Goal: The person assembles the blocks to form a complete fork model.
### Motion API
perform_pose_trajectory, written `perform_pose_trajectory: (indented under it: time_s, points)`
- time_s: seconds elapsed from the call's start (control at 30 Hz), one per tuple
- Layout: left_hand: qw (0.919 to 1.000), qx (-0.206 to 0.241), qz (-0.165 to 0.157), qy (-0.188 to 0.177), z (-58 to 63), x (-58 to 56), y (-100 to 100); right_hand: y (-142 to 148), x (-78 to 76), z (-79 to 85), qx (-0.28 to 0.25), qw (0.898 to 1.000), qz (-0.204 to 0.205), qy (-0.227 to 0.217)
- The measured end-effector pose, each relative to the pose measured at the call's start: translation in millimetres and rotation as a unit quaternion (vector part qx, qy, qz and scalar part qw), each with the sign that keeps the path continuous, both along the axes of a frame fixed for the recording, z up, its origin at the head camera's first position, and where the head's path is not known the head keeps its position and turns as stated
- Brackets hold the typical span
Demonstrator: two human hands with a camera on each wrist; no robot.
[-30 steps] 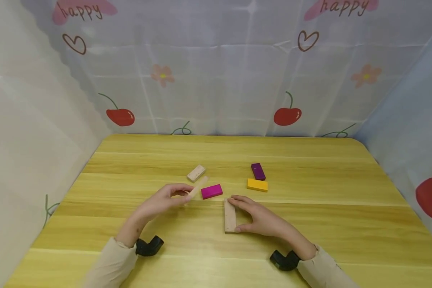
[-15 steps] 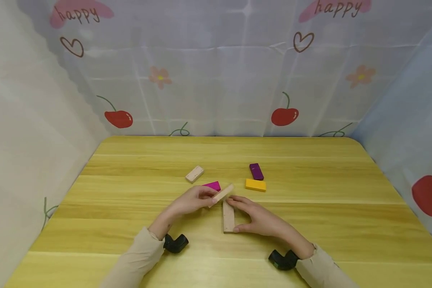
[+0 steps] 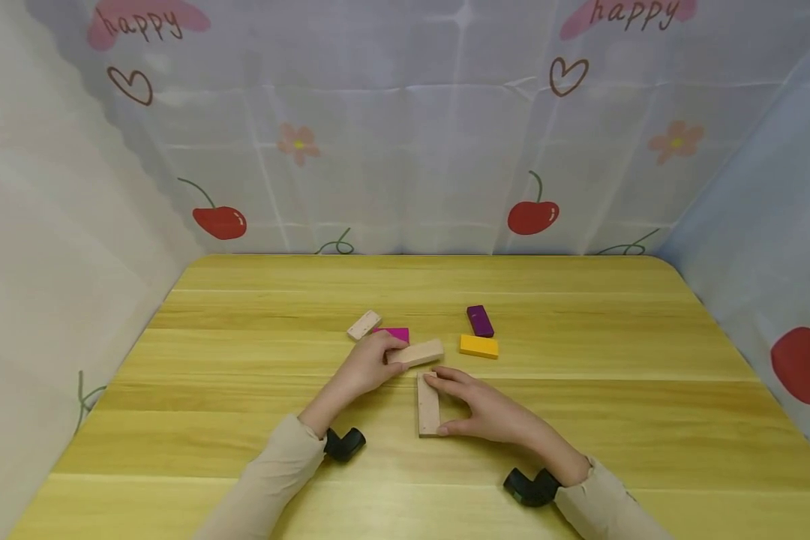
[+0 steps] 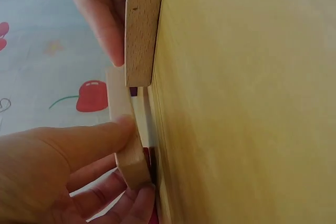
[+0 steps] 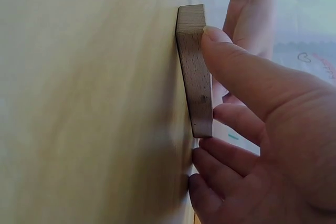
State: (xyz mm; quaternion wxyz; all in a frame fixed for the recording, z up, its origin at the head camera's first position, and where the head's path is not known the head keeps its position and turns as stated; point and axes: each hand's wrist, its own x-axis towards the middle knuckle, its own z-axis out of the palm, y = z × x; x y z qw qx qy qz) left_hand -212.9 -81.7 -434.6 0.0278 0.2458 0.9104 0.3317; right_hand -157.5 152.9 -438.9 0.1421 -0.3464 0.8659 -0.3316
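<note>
My left hand (image 3: pixel 367 366) pinches a plain wooden block (image 3: pixel 421 353) between thumb and fingers, low by the table just beyond the other block. Whether it touches the tabletop I cannot tell. A magenta block (image 3: pixel 396 334) lies right behind it, partly covered by the hand. My right hand (image 3: pixel 489 407) holds a second plain wooden block (image 3: pixel 428 406), which lies lengthwise on the table. Its thumb is at the near end and the fingers are at the far end. In the right wrist view, the thumb (image 5: pixel 231 48) presses on this block's corner.
Another light wooden block (image 3: pixel 364 325) with small marks lies behind the left hand. Farther back on the right, a purple block (image 3: pixel 480 321) lies close to a yellow block (image 3: pixel 478 346). The wood-grain table (image 3: pixel 580 315) meets a printed curtain (image 3: pixel 405 165) at its far edge.
The left hand has carried its wooden block to the right, then lowered and turned it crosswise. The magenta block has shifted slightly away from me. The right hand and its block stay put.
</note>
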Motion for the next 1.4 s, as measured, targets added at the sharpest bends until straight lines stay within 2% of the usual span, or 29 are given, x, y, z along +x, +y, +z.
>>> perform_pose_trajectory:
  time_s: [0.13,0.33,0.77,0.9,1.17,1.4]
  points:
    - [0.9999,-0.007,-0.003,0.01,-0.8,-1.0,0,-1,1.5,1.7,0.006,1.0,-0.003,0.001]
    - [0.9994,0.014,-0.024,0.021,-8.3,-4.3,-7,-2,3.0,1.9,0.004,1.0,-0.005,0.013]
    - [0.9956,0.088,-0.025,-0.021,-15.8,-6.7,-16,-5,8.5,2.1,-0.002,0.999,-0.019,0.037]
    - [0.9949,0.092,-0.03,-0.027,-16.1,-6.9,-16,-6,11.3,0.9,-0.003,0.999,-0.026,0.042]
    - [0.9922,0.101,-0.063,-0.036,-17.2,-8.0,-17,-5,10.7,-0.4,-0.005,0.998,-0.017,0.055]
    - [0.9919,0.1,-0.073,-0.027,-18.5,-8.2,-15,-6,9.6,0.6,0.003,0.999,-0.018,0.052]
